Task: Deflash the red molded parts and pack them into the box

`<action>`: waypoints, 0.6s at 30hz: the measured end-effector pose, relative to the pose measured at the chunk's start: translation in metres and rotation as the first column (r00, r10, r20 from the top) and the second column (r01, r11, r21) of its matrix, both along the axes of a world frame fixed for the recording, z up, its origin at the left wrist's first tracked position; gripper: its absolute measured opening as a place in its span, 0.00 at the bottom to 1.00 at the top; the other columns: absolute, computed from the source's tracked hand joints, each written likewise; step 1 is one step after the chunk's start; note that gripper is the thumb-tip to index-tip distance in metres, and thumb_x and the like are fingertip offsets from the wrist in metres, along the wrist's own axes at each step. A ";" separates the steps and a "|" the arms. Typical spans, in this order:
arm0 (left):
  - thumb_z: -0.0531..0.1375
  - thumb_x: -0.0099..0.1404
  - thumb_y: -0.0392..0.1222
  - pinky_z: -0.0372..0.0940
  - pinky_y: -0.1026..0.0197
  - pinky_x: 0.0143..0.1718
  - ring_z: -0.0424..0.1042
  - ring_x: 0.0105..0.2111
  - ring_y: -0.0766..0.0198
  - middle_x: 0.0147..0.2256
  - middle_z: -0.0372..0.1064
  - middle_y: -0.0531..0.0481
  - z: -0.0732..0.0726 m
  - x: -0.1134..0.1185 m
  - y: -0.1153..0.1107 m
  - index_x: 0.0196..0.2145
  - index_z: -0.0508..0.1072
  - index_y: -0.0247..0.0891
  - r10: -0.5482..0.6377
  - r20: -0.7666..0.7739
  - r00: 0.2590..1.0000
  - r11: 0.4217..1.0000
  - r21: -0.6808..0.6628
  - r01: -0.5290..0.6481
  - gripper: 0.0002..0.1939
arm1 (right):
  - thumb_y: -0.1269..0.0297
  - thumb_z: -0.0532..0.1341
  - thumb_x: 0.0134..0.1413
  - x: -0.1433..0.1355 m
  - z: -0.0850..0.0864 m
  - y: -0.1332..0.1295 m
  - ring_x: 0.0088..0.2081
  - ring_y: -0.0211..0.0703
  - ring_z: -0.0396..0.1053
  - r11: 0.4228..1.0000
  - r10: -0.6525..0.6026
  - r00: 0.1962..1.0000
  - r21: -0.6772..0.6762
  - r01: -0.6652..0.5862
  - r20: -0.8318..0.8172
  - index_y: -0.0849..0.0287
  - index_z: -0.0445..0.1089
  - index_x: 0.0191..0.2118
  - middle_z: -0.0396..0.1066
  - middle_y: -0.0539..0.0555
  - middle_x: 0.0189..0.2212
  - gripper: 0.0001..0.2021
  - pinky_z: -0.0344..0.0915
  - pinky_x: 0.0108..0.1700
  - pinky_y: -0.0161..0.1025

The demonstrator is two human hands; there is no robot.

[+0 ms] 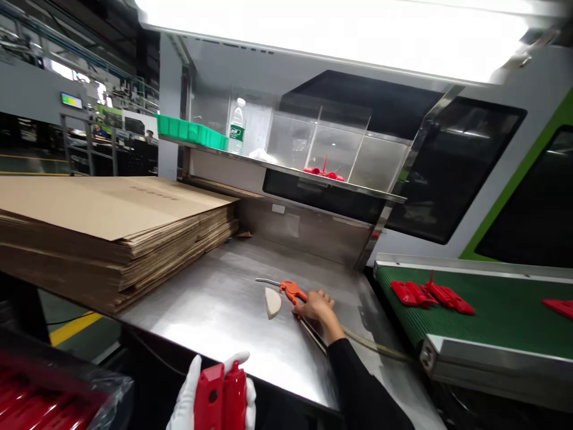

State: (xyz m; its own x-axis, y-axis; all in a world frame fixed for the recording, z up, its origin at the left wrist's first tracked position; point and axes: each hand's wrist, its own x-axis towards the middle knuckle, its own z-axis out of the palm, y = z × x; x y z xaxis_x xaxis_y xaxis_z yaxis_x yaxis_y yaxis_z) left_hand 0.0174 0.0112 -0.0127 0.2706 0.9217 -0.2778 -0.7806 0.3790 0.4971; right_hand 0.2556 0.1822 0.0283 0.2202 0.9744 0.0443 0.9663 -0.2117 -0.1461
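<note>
My left hand (185, 399), in a white glove, is closed around red moulded plastic parts (209, 397) held just below the table's near edge. Bare and in a black sleeve, my right hand (317, 307) grips the handle of an orange air blow gun (292, 289) lying on the metal table (215, 334). The gun's thin metal nozzle points left. A pale half-round block (272, 303) lies just left of the gun. Beneath my right hand, a long narrow item (313, 334) runs toward the near edge; its kind is unclear. A yellowish hose (378, 346) runs off to the right.
A tall stack of flat cardboard (179, 257) fills the table's left side. On the right, a green conveyor belt (492, 331) carries red parts (432, 295). The shelf above holds a green tray (190, 131) and a water bottle (237, 128). Bagged red parts (45, 394) stand lower left.
</note>
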 end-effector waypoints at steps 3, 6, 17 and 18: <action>0.53 0.67 0.64 0.66 0.53 0.21 0.73 0.20 0.50 0.24 0.76 0.40 0.012 -0.010 -0.002 0.51 0.70 0.34 0.076 -0.077 0.994 0.997 0.019 -0.074 0.30 | 0.52 0.63 0.63 -0.004 0.012 0.001 0.46 0.45 0.72 0.999 0.049 0.999 0.006 -0.049 -0.010 0.61 0.70 0.50 0.73 0.55 0.47 0.18 0.70 0.50 0.49; 0.58 0.67 0.57 0.70 0.52 0.27 0.75 0.25 0.52 0.30 0.77 0.41 0.027 -0.022 -0.002 0.58 0.68 0.34 0.207 -0.172 0.963 0.977 0.094 -0.193 0.29 | 0.56 0.62 0.62 -0.005 0.026 -0.027 0.37 0.40 0.71 0.976 0.193 0.981 0.107 -0.190 -0.018 0.60 0.66 0.54 0.73 0.52 0.41 0.19 0.69 0.41 0.41; 0.57 0.69 0.56 0.73 0.52 0.33 0.77 0.31 0.55 0.40 0.77 0.44 0.042 -0.049 0.029 0.64 0.64 0.47 0.405 -0.247 0.880 0.901 0.272 -0.339 0.29 | 0.61 0.60 0.53 0.033 0.024 -0.141 0.32 0.44 0.75 0.734 0.551 0.813 0.353 -0.580 0.190 0.43 0.64 0.63 0.74 0.50 0.34 0.29 0.67 0.31 0.35; 0.57 0.69 0.57 0.73 0.52 0.34 0.77 0.32 0.55 0.41 0.77 0.44 0.043 -0.048 0.029 0.64 0.64 0.48 0.426 -0.260 0.866 0.893 0.275 -0.357 0.29 | 0.61 0.60 0.53 0.033 0.023 -0.142 0.32 0.44 0.76 0.725 0.554 0.808 0.360 -0.587 0.203 0.43 0.65 0.62 0.75 0.50 0.35 0.29 0.68 0.31 0.35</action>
